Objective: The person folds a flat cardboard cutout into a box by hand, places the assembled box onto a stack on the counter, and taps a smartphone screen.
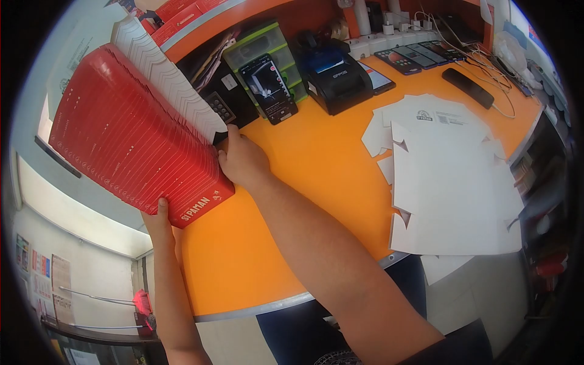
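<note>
A thick stack of red printed cardboard sheets (pixel 134 134) leans at the left end of the orange table (pixel 304 182), with "SI PAMAN" lettering on the front one. White sheet edges (pixel 167 73) fan out behind it. My left hand (pixel 159 218) grips the stack's lower front edge, thumb on the red face. My right hand (pixel 244 157) is closed at the stack's right edge, beside the white sheets' lower end; its fingertips are partly hidden. To the right, white unfolded cardboard sheets (pixel 456 182) lie in a pile that overhangs the table's front edge.
A propped phone (pixel 267 88) leans on a green drawer unit (pixel 252 45). Beside it stands a black printer (pixel 340 76). Several phones (pixel 404 59) and loose cables lie at the back right, near a dark phone (pixel 467 87). Red boxes (pixel 179 13) sit on the upper shelf.
</note>
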Demonstrator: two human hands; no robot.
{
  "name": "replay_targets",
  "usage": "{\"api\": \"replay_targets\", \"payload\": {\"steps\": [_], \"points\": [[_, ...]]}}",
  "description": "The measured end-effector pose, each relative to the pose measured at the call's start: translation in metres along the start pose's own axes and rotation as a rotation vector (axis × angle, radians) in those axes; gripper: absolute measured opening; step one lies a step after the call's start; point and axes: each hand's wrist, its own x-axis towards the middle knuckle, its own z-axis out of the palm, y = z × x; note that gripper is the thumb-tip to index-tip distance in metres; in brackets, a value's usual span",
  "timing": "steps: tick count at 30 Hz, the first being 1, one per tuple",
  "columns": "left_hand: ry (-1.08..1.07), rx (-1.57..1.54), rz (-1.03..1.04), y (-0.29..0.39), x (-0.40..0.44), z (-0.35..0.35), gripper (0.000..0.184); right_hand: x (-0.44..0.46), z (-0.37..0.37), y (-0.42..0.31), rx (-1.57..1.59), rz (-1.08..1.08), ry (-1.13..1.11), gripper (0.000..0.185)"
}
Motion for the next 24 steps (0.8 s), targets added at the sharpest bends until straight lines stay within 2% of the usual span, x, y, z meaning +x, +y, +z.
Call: {"api": "replay_targets", "payload": {"steps": [16, 19, 24], "points": [[-0.002, 0.008, 0.003, 0.0028, -0.0004, 0.0005, 0.091, 0.0006, 0.0015, 0.001, 0.004, -0.01, 0.004, 0.056], [0.028, -0.027, 0.018, 0.0027, 0.0007, 0.003, 0.098, 0.0013, 0.002, 0.0017, 0.007, -0.007, -0.001, 0.056], [0.042, -0.023, 0.006, 0.0008, 0.0009, 0.0026, 0.097, 0.0006, 0.0004, 0.0003, -0.007, 0.002, -0.008, 0.055]]}}
